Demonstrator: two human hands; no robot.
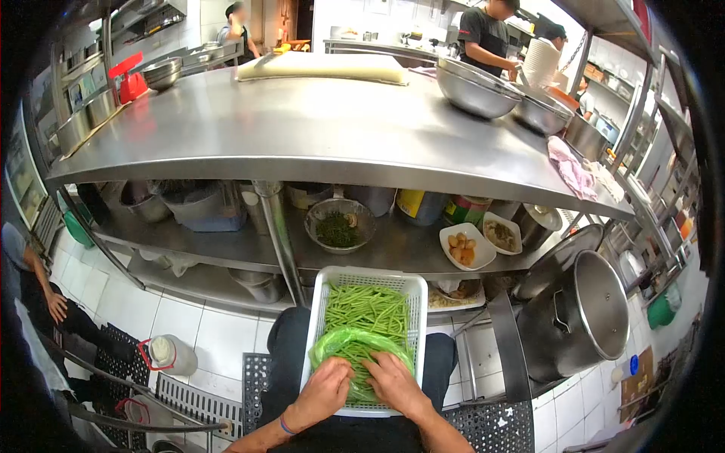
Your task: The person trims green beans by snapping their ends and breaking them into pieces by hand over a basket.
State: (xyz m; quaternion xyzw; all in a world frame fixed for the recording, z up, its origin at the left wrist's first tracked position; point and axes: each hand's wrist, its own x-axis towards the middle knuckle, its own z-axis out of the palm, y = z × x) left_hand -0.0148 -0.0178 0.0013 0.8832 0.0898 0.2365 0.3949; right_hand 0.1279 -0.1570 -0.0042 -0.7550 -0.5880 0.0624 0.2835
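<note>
A white plastic basket (417, 302) rests on the person's lap, with many green beans (366, 309) spread in its far part. Nearer the body, a green plastic bag (325, 345) lies open in the basket with more beans inside. My left hand (326, 386) is at the bag's left side, fingers curled at the beans and bag edge. Across from it, my right hand (394, 383) has its fingers bent down over the beans in the bag. What the fingertips of each hand pinch is too small to make out.
Ahead is a steel table (302, 128) with a lower shelf holding a strainer of greens (337, 229) and white bowls (468, 248). A large steel pot (578, 317) stands at right. White jugs (174, 356) and a seated person (53, 302) are at left. Other people work behind the table.
</note>
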